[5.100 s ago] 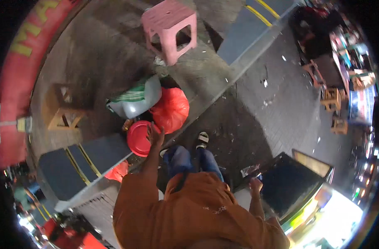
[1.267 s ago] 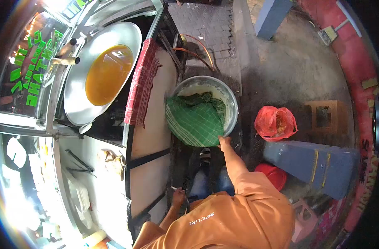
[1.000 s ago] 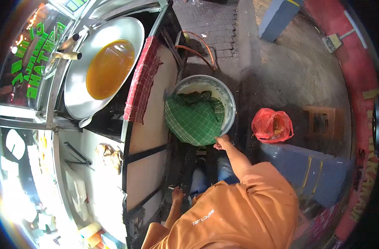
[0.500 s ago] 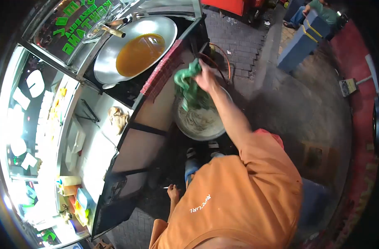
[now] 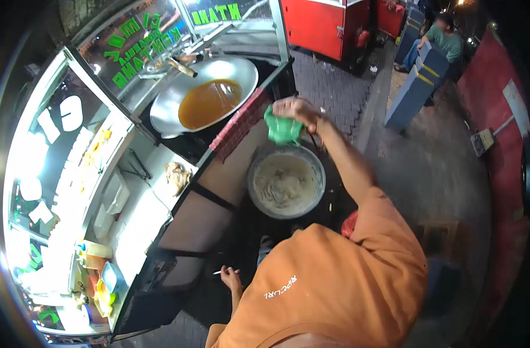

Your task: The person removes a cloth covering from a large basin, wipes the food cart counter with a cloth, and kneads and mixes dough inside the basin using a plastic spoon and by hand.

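Note:
My right hand [image 5: 298, 111] is raised above the far rim of a metal basin, closed on a bunched green cloth [image 5: 284, 130] that hangs below it. Inside the uncovered basin [image 5: 317, 174] lies a pale, whitish mass [image 5: 283, 181]. Low beside the cart, my left hand [image 5: 231, 276] pinches a thin white stick [image 5: 218, 272] that looks like a cigarette. A red checked cloth [image 5: 239, 129] drapes over the cart's edge, next to a large wok [image 5: 249, 87] of orange-brown oil [image 5: 210, 104].
The lit cart counter [image 5: 143, 211] runs along the left, with a crumpled brown item [image 5: 177, 177] and plastic containers [image 5: 96, 255]. A seated person [image 5: 448, 43] is at the upper right by blue barriers [image 5: 413, 93]. A red cart [image 5: 317, 29] stands at the top.
The green cloth, which covered part of the basin, has been lifted off by my right hand and carried up. The view has turned, bringing the red cart and the seated person into sight.

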`<state>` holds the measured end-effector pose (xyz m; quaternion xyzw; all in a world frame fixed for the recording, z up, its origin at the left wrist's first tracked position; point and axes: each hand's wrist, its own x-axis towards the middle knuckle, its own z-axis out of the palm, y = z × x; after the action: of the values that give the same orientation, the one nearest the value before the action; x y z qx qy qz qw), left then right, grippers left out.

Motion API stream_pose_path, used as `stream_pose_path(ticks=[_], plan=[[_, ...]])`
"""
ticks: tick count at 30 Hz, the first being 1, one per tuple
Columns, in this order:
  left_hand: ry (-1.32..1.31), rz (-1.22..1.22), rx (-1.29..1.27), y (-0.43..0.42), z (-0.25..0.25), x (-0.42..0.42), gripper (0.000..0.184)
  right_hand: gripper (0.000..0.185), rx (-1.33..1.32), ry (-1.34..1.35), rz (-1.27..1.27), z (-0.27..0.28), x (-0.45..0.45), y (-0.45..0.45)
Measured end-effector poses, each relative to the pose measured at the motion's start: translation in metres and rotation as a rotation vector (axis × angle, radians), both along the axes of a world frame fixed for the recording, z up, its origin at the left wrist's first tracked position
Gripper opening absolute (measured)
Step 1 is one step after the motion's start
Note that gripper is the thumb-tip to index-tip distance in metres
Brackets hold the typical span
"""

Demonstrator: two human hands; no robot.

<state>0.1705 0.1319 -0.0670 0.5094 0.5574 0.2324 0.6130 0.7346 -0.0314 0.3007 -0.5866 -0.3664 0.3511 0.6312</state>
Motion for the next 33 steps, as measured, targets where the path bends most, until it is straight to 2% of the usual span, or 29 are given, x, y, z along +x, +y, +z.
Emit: stream_pose_path(ticks=[1, 2, 3, 4, 5, 8, 9, 11, 13, 14, 15, 17, 19, 22, 25, 27, 28, 29, 30, 33], plan=[[-0.122, 0.068, 0.093, 0.007, 0.002, 0.011, 0.036, 0.022, 0.010, -0.096, 0.055, -0.005, -0.010, 0.001], [-0.216, 0.105, 0.149, 0.005, 0.043, 0.033, 0.036, 0.026, -0.024, -0.030, 0.134, 0.011, -0.038, -0.003], [-0.254, 0.025, 0.229, 0.008, 0.077, 0.051, 0.037, 0.028, -0.064, -0.128, 0.224, 0.014, -0.054, 0.002], [-0.402, 0.072, 0.224, 0.011, 0.102, 0.074, 0.041, 0.035, -0.130, -0.131, 0.355, 0.020, -0.071, 0.003], [-0.478, -0.005, 0.279, 0.010, 0.144, 0.099, 0.047, 0.039, -0.155, -0.075, 0.521, 0.020, -0.085, 0.007], [-0.756, -0.345, 0.353, -0.003, 0.254, 0.167, 0.064, 0.042, -0.134, -0.177, 0.874, -0.004, -0.123, 0.029], [-0.857, -0.463, 0.339, -0.010, 0.277, 0.185, 0.074, 0.032, -0.171, -0.047, 0.926, -0.004, -0.138, 0.031], [-0.975, -0.676, 0.320, -0.026, 0.310, 0.216, 0.082, 0.023, -0.192, -0.280, 0.866, -0.022, -0.148, 0.042], [-1.001, -0.817, 0.308, -0.033, 0.309, 0.235, 0.080, 0.019, -0.206, -0.420, 0.771, -0.009, -0.155, 0.035], [-0.983, -0.809, 0.273, -0.035, 0.304, 0.238, 0.078, 0.021, -0.112, -0.478, 0.725, -0.006, -0.155, 0.030], [-0.969, -0.801, 0.231, -0.038, 0.298, 0.238, 0.077, 0.021, -0.049, -0.474, 0.693, -0.012, -0.152, 0.026], [-0.931, -0.780, 0.193, -0.043, 0.289, 0.239, 0.069, 0.021, -0.108, -0.388, 0.624, -0.010, -0.147, 0.011], [-0.842, -0.773, 0.228, -0.045, 0.290, 0.234, 0.066, 0.021, -0.201, -0.424, 0.579, 0.002, -0.150, -0.007], [-0.551, -0.920, 0.405, -0.041, 0.288, 0.227, 0.070, 0.021, -0.295, -0.574, 0.546, 0.003, -0.151, -0.024], [-0.460, -1.023, 0.510, -0.044, 0.283, 0.218, 0.074, 0.022, -0.294, -0.659, 0.523, 0.012, -0.148, -0.038], [-0.474, -0.983, 0.450, -0.043, 0.282, 0.209, 0.073, 0.021, -0.204, -0.653, 0.484, 0.015, -0.139, -0.046], [-0.473, -0.953, 0.372, -0.043, 0.285, 0.202, 0.072, 0.016, -0.322, -0.552, 0.488, 0.022, -0.137, -0.049], [-0.472, -0.925, 0.295, -0.041, 0.287, 0.197, 0.071, 0.015, -0.271, -0.538, 0.463, 0.020, -0.134, -0.050], [-0.447, -0.900, 0.353, -0.037, 0.280, 0.193, 0.072, 0.014, -0.223, -0.524, 0.438, 0.016, -0.131, -0.052], [-0.410, -0.773, 0.254, -0.029, 0.265, 0.179, 0.071, 0.013, -0.131, -0.441, 0.352, 0.010, -0.126, -0.054]])
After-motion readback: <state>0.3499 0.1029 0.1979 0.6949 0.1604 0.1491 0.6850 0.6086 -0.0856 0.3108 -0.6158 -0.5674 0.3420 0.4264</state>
